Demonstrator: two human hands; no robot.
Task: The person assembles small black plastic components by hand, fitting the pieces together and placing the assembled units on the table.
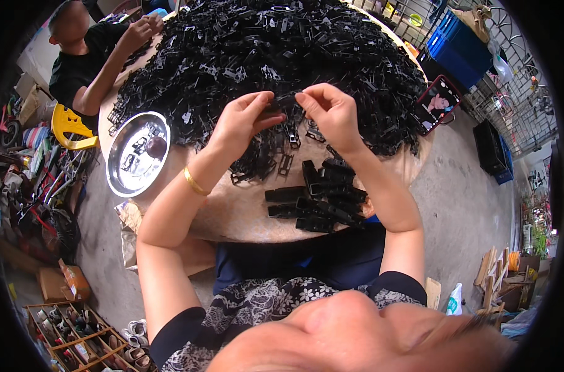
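Observation:
Over the near edge of a big heap of black plastic parts, my left hand and my right hand face each other. Both are closed in a pinch on a small dark plastic part between the fingertips; its outline blends into the heap behind, so its exact shape is unclear. Loose frame-like parts lie below my hands on the round table. Nearer to me, beside my right forearm, is a stack of longer black plastic pieces.
A shiny metal tray with a round dark object and a few small parts stands left of my left forearm. At the right table edge a phone is propped up. Another person works at the far left, near a yellow chair.

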